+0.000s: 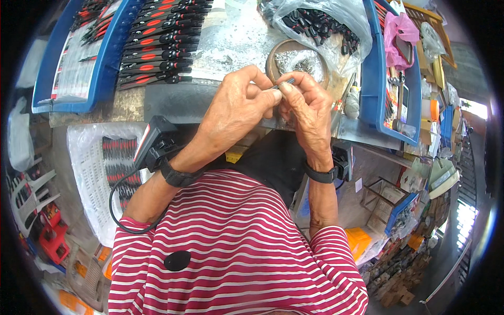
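My left hand [247,100] and my right hand [307,100] meet at the table's near edge. Both are closed, with thumbs and fingertips pinching a small, thin dark piece [283,84]. Fingers cover most of it, so its kind does not show. Just beyond them is a round brown-rimmed tray [271,62] with a clear bag of small shiny parts [302,62] in it. Farther back, an open clear plastic bag [359,26] holds many small black pieces [317,26], some with red marks. Slim black-and-red tools [157,55] lie in a stacked row left of my hands.
Blue bins stand at the left [100,79] and right [371,100] of the table [226,52]. A pink bag [401,34] hangs over the right bin. Below left, a white plastic-lined box [89,163] holds more black-and-red tools. A white chair [31,197] and red stool [52,236] stand farther left.
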Action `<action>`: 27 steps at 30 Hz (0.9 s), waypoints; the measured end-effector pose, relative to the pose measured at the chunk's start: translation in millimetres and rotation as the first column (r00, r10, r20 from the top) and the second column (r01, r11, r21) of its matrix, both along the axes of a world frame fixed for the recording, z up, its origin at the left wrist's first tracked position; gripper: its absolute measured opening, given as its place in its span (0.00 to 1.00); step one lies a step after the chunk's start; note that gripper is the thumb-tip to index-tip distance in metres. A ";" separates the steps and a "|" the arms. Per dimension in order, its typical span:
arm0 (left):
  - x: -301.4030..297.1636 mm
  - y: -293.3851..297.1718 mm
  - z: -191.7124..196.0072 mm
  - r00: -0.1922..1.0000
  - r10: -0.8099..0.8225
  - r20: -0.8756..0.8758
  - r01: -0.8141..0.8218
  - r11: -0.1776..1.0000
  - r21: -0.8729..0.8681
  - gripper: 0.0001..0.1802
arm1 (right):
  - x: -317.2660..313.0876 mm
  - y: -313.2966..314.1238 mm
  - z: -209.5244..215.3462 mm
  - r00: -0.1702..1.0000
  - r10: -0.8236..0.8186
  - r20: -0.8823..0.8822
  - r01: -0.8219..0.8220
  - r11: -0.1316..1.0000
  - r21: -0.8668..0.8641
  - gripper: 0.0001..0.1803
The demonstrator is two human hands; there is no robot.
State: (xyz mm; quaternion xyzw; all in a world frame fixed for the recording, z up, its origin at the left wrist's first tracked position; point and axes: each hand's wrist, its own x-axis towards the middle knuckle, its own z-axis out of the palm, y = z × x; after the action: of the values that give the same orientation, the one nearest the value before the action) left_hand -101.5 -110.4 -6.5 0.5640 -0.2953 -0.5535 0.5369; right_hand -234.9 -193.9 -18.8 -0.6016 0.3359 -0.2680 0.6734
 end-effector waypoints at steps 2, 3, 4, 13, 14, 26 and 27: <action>-0.8 0.2 0.4 1.000 0.020 -0.009 -0.020 1.000 0.007 0.11 | -0.9 2.1 -0.6 1.000 -0.016 -0.017 0.015 0.999 -0.043 0.09; -1.3 0.3 0.2 0.999 0.031 -0.013 -0.031 0.999 0.011 0.11 | -1.3 3.3 -0.9 0.999 -0.020 -0.026 0.019 0.998 -0.067 0.09; -1.9 0.4 -0.3 1.000 0.021 0.006 -0.021 1.000 0.007 0.11 | -1.3 3.9 -1.4 0.999 -0.024 -0.030 0.021 0.995 -0.093 0.09; 5.8 2.3 -2.3 0.937 -0.088 -0.337 0.086 0.996 -0.020 0.10 | -6.3 1.5 2.1 0.991 0.002 0.137 -0.025 0.985 0.170 0.08; 7.3 2.5 -1.8 0.909 -0.098 -0.405 0.100 0.995 -0.017 0.10 | -6.8 1.7 2.9 0.984 0.008 0.176 -0.045 0.977 0.210 0.08; 10.0 7.0 1.2 0.778 -0.128 -0.616 0.181 0.983 0.024 0.10 | -11.4 5.9 8.4 0.986 0.042 0.160 -0.063 0.989 0.131 0.08; 9.0 7.5 1.5 0.780 -0.117 -0.615 0.173 0.984 0.032 0.10 | -11.7 6.3 8.2 0.988 0.039 0.148 -0.057 0.990 0.125 0.08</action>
State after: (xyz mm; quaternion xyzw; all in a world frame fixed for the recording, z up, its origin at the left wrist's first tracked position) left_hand -92.4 -102.9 -5.0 0.3534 -0.1246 -0.7576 0.5344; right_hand -246.6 -187.7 -10.6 -0.5437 0.2881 -0.2724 0.7397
